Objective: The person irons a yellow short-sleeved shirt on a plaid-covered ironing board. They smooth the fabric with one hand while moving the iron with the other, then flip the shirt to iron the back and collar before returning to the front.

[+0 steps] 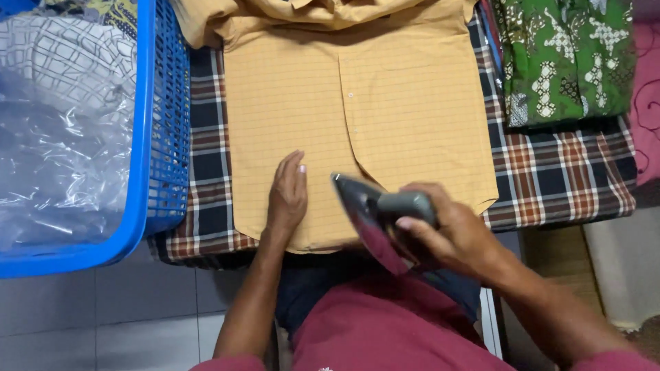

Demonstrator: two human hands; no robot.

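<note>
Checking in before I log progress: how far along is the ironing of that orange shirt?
Done: the orange shirt lies buttoned and mostly smooth on the plaid cover. In hand: the left hand presses its hem flat; the right hand holds the iron tilted up off the cloth. Left: the bunched top edge.

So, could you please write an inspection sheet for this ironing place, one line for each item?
Surface: board under a dark plaid cloth with brown and white stripes.
Job's things: yellow-orange checked button shirt lying flat, buttoned; grey clothes iron lifted and tilted above the hem.
Clutter: folded green patterned fabric at the far right; pink cloth beside it.
Hands: left hand flat on the shirt; right hand gripping the iron's handle.
Cables: nothing seen.
Surroundings: blue plastic lattice basket at the left, holding clear plastic wrap; grey tiled floor below.
</note>
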